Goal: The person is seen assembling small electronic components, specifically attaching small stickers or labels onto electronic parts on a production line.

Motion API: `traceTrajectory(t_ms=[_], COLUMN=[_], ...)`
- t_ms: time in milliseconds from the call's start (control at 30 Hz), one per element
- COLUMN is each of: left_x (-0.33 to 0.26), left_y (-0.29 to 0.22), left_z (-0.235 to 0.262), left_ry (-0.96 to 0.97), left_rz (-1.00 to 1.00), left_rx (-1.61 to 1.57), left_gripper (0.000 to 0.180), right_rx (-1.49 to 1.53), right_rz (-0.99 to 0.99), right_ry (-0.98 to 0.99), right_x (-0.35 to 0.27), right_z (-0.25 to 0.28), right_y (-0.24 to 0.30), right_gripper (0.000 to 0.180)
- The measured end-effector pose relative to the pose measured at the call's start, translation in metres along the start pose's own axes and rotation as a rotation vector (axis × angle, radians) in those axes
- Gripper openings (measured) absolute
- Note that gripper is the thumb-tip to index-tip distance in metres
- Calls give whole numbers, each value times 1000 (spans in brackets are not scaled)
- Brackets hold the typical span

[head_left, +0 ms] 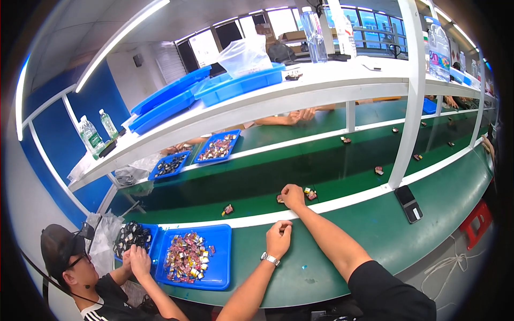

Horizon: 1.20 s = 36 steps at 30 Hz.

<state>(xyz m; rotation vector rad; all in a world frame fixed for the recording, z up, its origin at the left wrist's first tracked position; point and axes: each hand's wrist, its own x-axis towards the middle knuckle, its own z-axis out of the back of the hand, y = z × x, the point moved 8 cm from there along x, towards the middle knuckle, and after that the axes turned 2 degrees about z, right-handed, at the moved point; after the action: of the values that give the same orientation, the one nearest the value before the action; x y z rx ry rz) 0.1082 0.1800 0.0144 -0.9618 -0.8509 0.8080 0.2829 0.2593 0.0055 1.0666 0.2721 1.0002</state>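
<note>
My right hand [293, 197] reaches over the white rail onto the green conveyor belt. Its fingers are pinched at a small brownish-pink part [280, 198], mostly covered by the fingertips. Just right of them lies another small part [310, 193], pink with yellow and white. My left hand [279, 239], with a metal watch at the wrist, is curled above the green near ledge; whatever its fingers hold is hidden. A similar small part [228, 209] rests on the belt further left. The blue tray [222, 267] left of my left hand holds a heap of such pink and yellow pieces.
A co-worker in a black cap [59, 241] works at a blue tray of black parts on the left. A white post [409, 101] rises by a dark phone-like device [408, 204]. Overhead, a white shelf [332, 80] carries blue trays and bottles. Other people's hands [301, 116] show beyond the belt.
</note>
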Motion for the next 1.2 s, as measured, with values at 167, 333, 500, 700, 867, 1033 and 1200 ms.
traceTrajectory(t_ms=[167, 333, 500, 700, 867, 1033, 1200], left_x=[-1, -1, 0, -3, -13, -28, -24], left_y=[5, 7, -3, 4, -5, -15, -28], left_z=[0, 3, -3, 0, -22, -40, -33], left_ry=[-13, -17, -6, 75, 492, 751, 580], left_rz=[3, 23, -30, 95, 358, 383, 350], left_rx=[-36, -24, 22, -208, -595, -618, -653], left_gripper=[11, 11, 10, 20, 43, 42, 38], right_rx=[-88, -304, -519, 20, 80, -40, -95], right_rz=[86, 274, -7, 171, 538, 544, 776], right_ry=[-6, -312, -119, 178, 507, 577, 413], right_x=[-7, -31, -39, -56, -141, -157, -164], right_z=[12, 108, 125, 126, 140, 132, 136], right_y=[13, 21, -23, -18, 62, 69, 75], right_gripper=[12, 33, 53, 60, 65, 53, 35])
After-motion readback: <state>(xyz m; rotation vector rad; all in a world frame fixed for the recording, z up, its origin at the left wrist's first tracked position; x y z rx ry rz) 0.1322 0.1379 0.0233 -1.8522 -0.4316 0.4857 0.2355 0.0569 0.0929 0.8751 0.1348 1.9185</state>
